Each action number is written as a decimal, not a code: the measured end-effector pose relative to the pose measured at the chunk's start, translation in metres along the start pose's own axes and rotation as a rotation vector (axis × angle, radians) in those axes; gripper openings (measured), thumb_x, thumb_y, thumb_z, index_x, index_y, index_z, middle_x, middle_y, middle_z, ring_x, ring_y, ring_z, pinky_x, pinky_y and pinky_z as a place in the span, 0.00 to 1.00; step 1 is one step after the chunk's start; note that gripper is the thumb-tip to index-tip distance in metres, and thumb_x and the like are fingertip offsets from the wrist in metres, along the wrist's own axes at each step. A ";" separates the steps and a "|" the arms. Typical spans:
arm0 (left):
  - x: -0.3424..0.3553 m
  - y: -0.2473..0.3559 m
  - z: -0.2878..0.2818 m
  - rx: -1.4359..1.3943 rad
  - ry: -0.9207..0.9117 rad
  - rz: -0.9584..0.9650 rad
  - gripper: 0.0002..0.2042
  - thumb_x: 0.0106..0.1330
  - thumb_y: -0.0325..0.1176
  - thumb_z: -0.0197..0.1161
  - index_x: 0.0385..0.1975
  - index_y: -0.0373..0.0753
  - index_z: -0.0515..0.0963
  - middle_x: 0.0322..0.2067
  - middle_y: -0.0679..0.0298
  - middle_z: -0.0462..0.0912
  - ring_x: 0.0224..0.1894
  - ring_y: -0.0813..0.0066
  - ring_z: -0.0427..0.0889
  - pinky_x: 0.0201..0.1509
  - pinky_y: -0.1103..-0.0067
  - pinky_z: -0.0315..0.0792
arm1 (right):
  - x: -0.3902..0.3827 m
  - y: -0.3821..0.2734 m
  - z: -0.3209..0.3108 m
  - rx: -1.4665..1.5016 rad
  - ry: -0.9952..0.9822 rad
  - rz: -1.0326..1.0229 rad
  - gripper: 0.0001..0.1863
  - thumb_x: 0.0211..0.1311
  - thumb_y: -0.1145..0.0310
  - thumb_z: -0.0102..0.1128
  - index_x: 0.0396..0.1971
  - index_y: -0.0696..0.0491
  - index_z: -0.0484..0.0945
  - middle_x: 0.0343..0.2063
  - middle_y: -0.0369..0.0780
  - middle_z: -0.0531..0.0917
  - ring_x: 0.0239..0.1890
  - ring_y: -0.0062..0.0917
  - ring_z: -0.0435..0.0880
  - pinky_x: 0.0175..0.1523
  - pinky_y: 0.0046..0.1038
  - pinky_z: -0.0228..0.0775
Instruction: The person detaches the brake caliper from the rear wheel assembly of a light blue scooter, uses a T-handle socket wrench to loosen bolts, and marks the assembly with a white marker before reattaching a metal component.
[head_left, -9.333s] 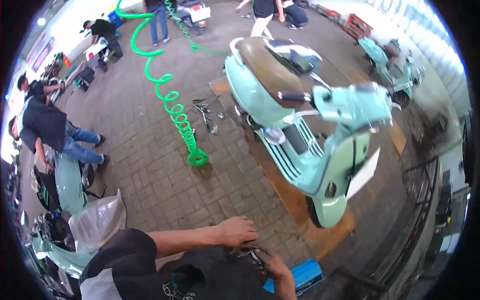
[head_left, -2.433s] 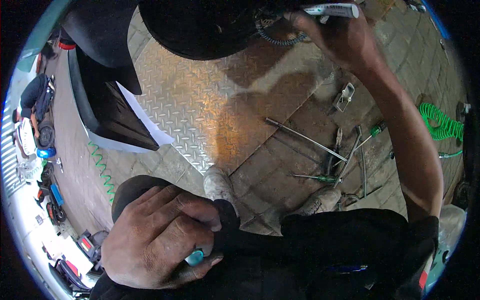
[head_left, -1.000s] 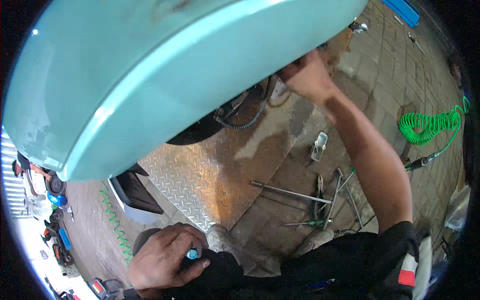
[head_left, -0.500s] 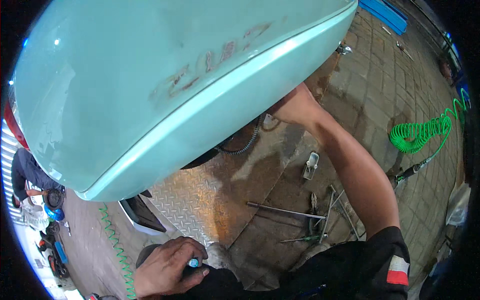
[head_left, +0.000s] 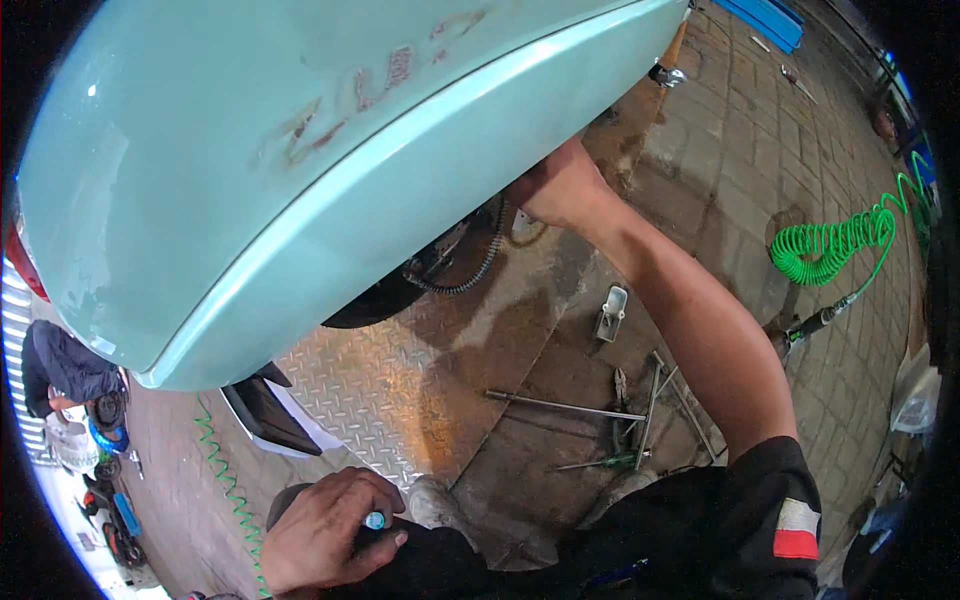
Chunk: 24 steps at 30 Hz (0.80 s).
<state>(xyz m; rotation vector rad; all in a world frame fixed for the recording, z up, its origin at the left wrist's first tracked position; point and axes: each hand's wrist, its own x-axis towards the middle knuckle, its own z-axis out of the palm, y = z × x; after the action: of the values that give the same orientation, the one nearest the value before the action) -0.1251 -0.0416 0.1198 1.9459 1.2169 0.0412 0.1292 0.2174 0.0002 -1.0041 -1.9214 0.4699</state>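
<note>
A glossy mint-green scooter body panel (head_left: 300, 235) fills the upper left, with worn, reddish lettering marks on its side. Under its lower edge reaches my right hand (head_left: 562, 188); the panel hides its fingers and anything they may hold. Close to that hand, a black corrugated hose (head_left: 482, 277) curves out below the panel, near a dark wheel (head_left: 375, 305). My left hand (head_left: 325, 530) rests low over my dark-clothed leg, curled around a slim thing with a round light-blue end (head_left: 375, 520). Its remaining length is hidden in the grip.
On the floor lie a long metal bar tool (head_left: 565, 405), pliers (head_left: 621, 388), a green-handled screwdriver (head_left: 615, 461) and a small grey metal part (head_left: 611, 313). A coiled green air hose (head_left: 820, 250) lies right. Another person (head_left: 65, 365) sits far left beside a wheel.
The panel and right hand appear slightly farther left and up as the view shifts. More of the wheel and corrugated hose shows under the panel. The left hand keeps its grip.
</note>
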 end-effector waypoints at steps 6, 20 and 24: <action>0.000 -0.003 -0.002 -0.023 -0.001 0.040 0.15 0.50 0.27 0.70 0.29 0.38 0.67 0.34 0.57 0.78 0.37 0.58 0.79 0.40 0.70 0.73 | 0.005 -0.008 -0.003 0.014 -0.031 0.013 0.25 0.47 0.65 0.65 0.48 0.53 0.73 0.48 0.51 0.75 0.52 0.48 0.73 0.57 0.41 0.67; -0.001 -0.006 -0.003 -0.009 -0.016 -0.001 0.15 0.52 0.30 0.68 0.32 0.38 0.67 0.34 0.58 0.78 0.37 0.59 0.79 0.40 0.70 0.73 | 0.000 -0.011 -0.012 -0.053 -0.104 0.114 0.23 0.48 0.63 0.64 0.46 0.54 0.75 0.45 0.49 0.78 0.48 0.45 0.76 0.56 0.38 0.68; -0.004 -0.008 -0.002 -0.001 0.009 0.035 0.14 0.54 0.33 0.67 0.33 0.38 0.69 0.35 0.60 0.78 0.37 0.59 0.78 0.39 0.70 0.74 | -0.010 -0.006 -0.020 0.106 -0.054 0.191 0.21 0.50 0.62 0.63 0.44 0.55 0.76 0.42 0.47 0.81 0.45 0.41 0.79 0.53 0.35 0.71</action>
<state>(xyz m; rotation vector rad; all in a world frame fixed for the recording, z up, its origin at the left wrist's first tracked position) -0.1335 -0.0419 0.1175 1.9683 1.1882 0.0693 0.1461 0.2044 0.0088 -1.1200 -1.8355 0.7080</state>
